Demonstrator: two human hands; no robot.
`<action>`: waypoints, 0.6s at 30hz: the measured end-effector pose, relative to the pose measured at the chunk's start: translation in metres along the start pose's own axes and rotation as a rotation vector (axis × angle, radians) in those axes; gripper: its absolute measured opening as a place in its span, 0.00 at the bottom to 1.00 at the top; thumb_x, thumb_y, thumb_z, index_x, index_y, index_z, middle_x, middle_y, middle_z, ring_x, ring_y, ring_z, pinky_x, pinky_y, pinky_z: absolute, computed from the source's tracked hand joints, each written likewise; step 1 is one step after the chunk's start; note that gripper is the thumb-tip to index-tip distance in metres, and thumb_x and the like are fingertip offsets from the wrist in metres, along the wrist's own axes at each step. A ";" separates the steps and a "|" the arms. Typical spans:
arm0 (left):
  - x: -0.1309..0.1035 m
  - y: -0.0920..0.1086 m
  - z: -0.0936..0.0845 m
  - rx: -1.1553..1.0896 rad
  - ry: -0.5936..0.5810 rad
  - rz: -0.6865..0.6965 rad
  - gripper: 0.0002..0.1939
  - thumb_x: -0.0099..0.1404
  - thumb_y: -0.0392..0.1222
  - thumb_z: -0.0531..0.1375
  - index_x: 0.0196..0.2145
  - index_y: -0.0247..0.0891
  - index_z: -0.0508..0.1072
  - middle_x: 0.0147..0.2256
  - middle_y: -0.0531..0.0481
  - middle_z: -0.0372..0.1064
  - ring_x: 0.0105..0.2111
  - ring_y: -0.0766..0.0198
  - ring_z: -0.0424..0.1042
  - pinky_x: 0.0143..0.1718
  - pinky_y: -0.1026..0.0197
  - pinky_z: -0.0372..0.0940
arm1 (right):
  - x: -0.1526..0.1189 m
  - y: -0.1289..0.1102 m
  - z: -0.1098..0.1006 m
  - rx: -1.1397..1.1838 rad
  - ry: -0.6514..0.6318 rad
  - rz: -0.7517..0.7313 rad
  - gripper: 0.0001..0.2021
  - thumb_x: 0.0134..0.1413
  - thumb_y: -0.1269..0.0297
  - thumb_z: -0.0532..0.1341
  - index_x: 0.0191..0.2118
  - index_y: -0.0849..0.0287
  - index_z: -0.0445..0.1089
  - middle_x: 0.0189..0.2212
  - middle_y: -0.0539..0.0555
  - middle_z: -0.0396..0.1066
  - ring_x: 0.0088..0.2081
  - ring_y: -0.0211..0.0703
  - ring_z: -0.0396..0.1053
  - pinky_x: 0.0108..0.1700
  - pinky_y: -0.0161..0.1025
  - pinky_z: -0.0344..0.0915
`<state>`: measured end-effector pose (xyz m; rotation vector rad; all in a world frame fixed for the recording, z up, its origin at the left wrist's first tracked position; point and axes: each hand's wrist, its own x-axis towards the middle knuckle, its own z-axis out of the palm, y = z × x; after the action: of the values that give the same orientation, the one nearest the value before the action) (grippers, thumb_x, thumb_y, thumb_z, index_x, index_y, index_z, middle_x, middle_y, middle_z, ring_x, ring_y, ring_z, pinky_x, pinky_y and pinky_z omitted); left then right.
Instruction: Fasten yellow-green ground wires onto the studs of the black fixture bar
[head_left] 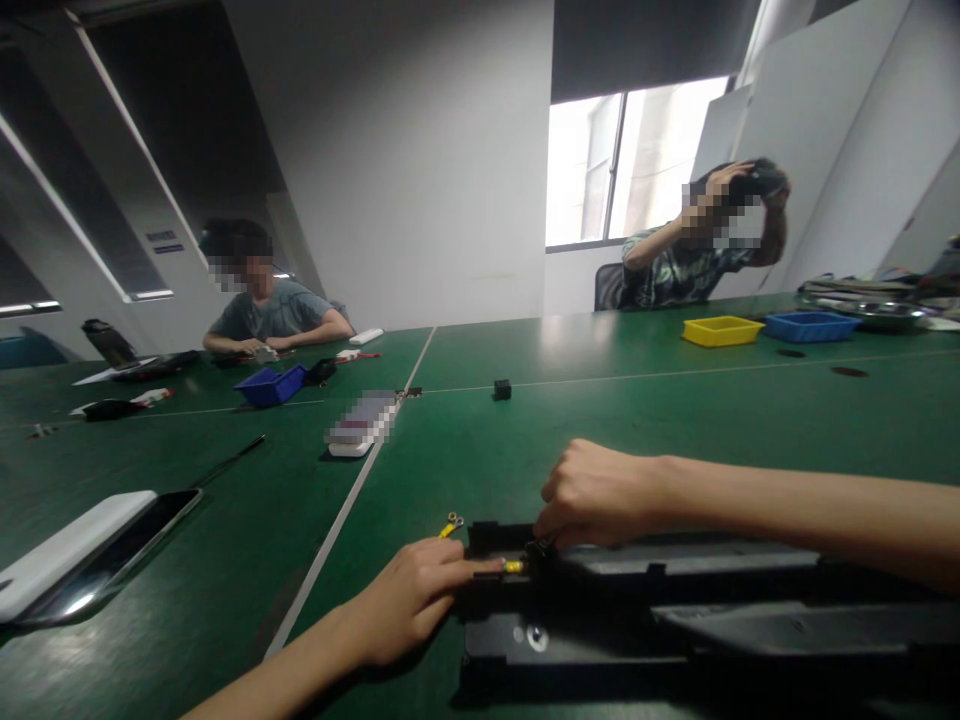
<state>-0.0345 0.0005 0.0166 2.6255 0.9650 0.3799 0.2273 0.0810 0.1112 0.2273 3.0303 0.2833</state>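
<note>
A long black housing [585, 640] lies on the green table at the lower right. My left hand [412, 600] reaches to its left end, the index finger stretched out against a yellow-sleeved terminal [514, 567] inside the housing. Another yellow piece with ring-shaped metal ends [451, 524] sticks out beyond that hand. My right hand [589, 495] is closed above the same end, its fingertips pinched at a small dark part [538, 548] whose shape is hard to make out.
A small black cube [502, 389] stands mid-table on the green surface [622, 400]. Left are a white-edged device [358, 430], a phone [120, 550] and a blue tray [270, 386]. Yellow [722, 332] and blue trays [810, 327] lie far right. Two people sit across the table.
</note>
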 end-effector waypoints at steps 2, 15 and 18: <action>0.000 0.000 0.000 -0.006 -0.002 0.000 0.26 0.66 0.28 0.48 0.60 0.46 0.61 0.34 0.46 0.65 0.34 0.56 0.65 0.35 0.59 0.58 | 0.000 0.000 0.002 -0.004 0.008 -0.014 0.05 0.54 0.61 0.62 0.34 0.53 0.75 0.22 0.49 0.73 0.21 0.36 0.65 0.22 0.37 0.36; 0.001 0.000 0.000 0.005 0.010 0.007 0.26 0.67 0.29 0.48 0.60 0.46 0.61 0.33 0.47 0.64 0.33 0.57 0.64 0.34 0.60 0.58 | 0.005 0.000 0.003 -0.017 -0.026 -0.019 0.04 0.53 0.62 0.62 0.32 0.54 0.75 0.22 0.50 0.74 0.21 0.37 0.66 0.22 0.38 0.35; 0.001 0.001 -0.001 0.000 0.013 0.011 0.25 0.67 0.30 0.47 0.60 0.45 0.61 0.33 0.47 0.64 0.33 0.57 0.64 0.33 0.61 0.58 | 0.005 0.001 0.005 -0.011 -0.020 -0.032 0.04 0.52 0.63 0.63 0.34 0.53 0.75 0.22 0.50 0.74 0.22 0.38 0.66 0.23 0.38 0.35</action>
<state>-0.0337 0.0007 0.0175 2.6325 0.9548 0.4000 0.2235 0.0835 0.1062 0.1802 3.0089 0.2926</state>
